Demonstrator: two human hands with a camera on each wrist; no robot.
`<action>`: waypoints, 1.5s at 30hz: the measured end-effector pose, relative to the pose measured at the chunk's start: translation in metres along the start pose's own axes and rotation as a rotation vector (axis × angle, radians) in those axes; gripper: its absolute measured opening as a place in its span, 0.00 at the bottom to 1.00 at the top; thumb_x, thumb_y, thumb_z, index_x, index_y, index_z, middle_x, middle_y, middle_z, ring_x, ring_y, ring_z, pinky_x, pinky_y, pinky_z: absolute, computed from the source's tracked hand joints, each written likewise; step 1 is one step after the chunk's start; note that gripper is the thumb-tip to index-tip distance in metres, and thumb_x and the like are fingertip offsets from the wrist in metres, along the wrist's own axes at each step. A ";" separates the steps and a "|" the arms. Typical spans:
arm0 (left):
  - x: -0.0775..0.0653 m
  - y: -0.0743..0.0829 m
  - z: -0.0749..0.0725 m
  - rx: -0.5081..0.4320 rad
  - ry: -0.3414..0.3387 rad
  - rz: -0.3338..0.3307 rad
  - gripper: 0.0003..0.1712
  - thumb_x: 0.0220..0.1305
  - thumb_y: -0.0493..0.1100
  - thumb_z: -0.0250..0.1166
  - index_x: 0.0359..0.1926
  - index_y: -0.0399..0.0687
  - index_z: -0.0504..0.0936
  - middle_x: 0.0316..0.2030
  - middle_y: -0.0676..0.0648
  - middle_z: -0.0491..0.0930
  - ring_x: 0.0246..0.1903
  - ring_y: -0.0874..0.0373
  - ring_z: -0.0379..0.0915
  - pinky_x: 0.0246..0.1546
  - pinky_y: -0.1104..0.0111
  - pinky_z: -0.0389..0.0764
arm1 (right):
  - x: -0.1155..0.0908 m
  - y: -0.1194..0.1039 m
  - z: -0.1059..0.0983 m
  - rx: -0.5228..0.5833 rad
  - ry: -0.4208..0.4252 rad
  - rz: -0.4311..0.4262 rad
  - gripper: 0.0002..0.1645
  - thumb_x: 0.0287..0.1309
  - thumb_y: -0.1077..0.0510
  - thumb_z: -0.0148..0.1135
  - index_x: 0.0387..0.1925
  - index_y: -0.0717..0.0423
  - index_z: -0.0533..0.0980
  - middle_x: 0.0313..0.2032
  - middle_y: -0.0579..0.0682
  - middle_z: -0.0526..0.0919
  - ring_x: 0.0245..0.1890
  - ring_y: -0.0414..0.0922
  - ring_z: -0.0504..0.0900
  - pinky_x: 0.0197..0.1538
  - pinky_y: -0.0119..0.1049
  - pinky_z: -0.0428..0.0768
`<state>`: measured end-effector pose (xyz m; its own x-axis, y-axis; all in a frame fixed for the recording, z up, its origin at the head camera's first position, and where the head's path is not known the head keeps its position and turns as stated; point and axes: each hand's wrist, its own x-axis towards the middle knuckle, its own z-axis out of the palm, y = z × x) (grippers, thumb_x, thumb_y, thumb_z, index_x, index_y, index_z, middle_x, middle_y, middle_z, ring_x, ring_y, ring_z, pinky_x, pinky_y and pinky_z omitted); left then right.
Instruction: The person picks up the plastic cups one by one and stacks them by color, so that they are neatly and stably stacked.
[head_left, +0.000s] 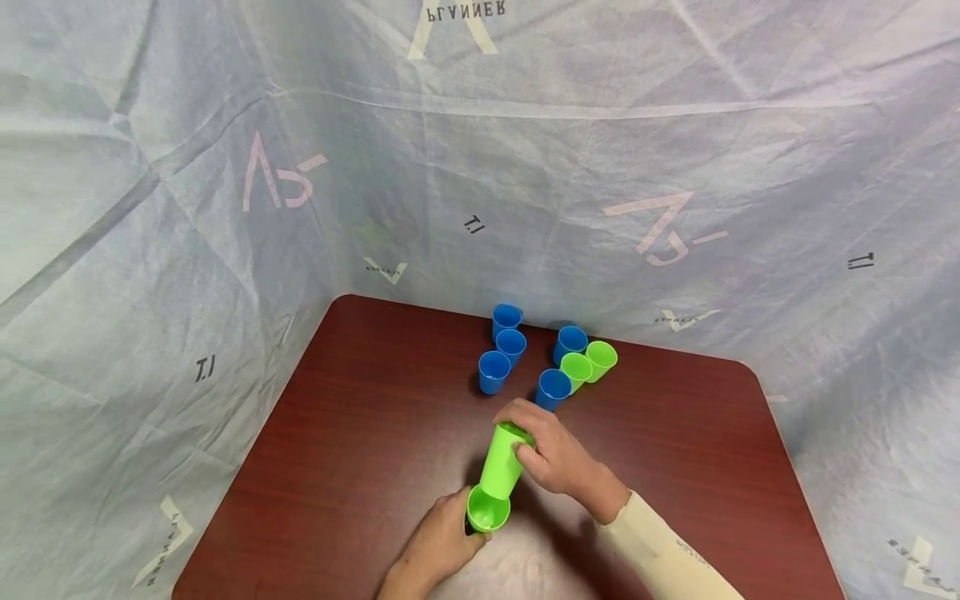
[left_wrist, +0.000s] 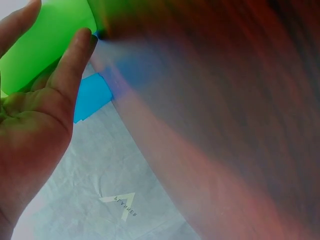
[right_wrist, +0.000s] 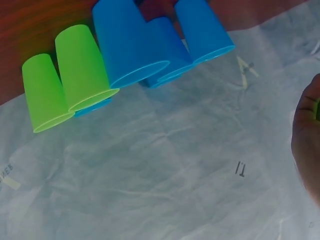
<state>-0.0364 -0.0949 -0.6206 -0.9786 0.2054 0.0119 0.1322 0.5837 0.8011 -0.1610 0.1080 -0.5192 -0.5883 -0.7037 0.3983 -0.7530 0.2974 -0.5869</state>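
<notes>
In the head view my left hand [head_left: 444, 537] grips a green cup [head_left: 487, 510] near the table's front, its mouth facing up. My right hand [head_left: 551, 448] holds a second green cup [head_left: 501, 465] tilted above it. The lower end of that cup overlaps the mouth of the left-hand cup. In the left wrist view, thumb and fingers of my left hand [left_wrist: 42, 112] lie around a green cup [left_wrist: 47, 47]. Only part of my right hand [right_wrist: 307, 135] shows in the right wrist view, with a sliver of green at its edge.
Several blue cups [head_left: 493, 372] stand mouth up toward the back of the brown table [head_left: 360, 408]. Two green cups [head_left: 601, 361] stand among the blue ones [head_left: 553, 388] on the right. A pale printed cloth [head_left: 525, 192] hangs behind and beside the table.
</notes>
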 end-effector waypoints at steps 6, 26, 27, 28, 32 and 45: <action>0.002 -0.001 0.000 -0.011 -0.023 -0.013 0.24 0.50 0.39 0.82 0.48 0.53 0.81 0.37 0.58 0.85 0.36 0.69 0.76 0.39 0.67 0.80 | -0.003 -0.001 0.006 0.017 -0.048 0.010 0.23 0.57 0.64 0.52 0.54 0.51 0.79 0.45 0.45 0.83 0.41 0.36 0.76 0.43 0.29 0.79; 0.004 -0.002 0.001 0.015 0.003 0.016 0.21 0.50 0.40 0.81 0.41 0.55 0.79 0.32 0.59 0.82 0.31 0.69 0.73 0.34 0.69 0.78 | -0.006 -0.009 0.020 0.016 -0.084 0.051 0.20 0.48 0.56 0.62 0.47 0.45 0.79 0.41 0.39 0.78 0.39 0.35 0.74 0.39 0.25 0.76; 0.004 -0.001 0.000 0.015 0.003 0.018 0.21 0.50 0.40 0.81 0.41 0.54 0.80 0.32 0.58 0.82 0.31 0.69 0.73 0.34 0.69 0.78 | -0.006 -0.010 0.020 0.019 -0.090 0.051 0.20 0.48 0.55 0.63 0.47 0.45 0.79 0.41 0.39 0.78 0.39 0.35 0.74 0.39 0.26 0.76; 0.004 -0.001 0.000 0.016 0.003 0.020 0.21 0.50 0.40 0.82 0.42 0.54 0.80 0.32 0.58 0.83 0.32 0.69 0.73 0.34 0.68 0.78 | -0.006 -0.011 0.020 0.023 -0.097 0.053 0.21 0.48 0.55 0.64 0.47 0.44 0.79 0.41 0.40 0.78 0.40 0.35 0.75 0.39 0.26 0.76; 0.003 -0.001 0.000 0.019 -0.003 0.017 0.22 0.49 0.41 0.82 0.43 0.53 0.80 0.34 0.57 0.85 0.33 0.69 0.75 0.36 0.68 0.80 | -0.005 -0.014 0.020 0.037 -0.122 0.060 0.21 0.49 0.52 0.68 0.49 0.43 0.79 0.42 0.41 0.78 0.41 0.37 0.76 0.40 0.28 0.78; 0.003 0.001 -0.003 -0.007 -0.026 0.023 0.23 0.51 0.41 0.83 0.45 0.58 0.81 0.38 0.58 0.87 0.39 0.68 0.81 0.42 0.66 0.83 | -0.007 -0.019 0.028 0.047 -0.266 0.145 0.26 0.51 0.38 0.80 0.44 0.43 0.78 0.39 0.41 0.78 0.38 0.38 0.78 0.37 0.22 0.76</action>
<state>-0.0395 -0.0960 -0.6177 -0.9709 0.2392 0.0144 0.1532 0.5733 0.8049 -0.1346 0.0893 -0.5306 -0.5857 -0.8026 0.1130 -0.6491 0.3811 -0.6583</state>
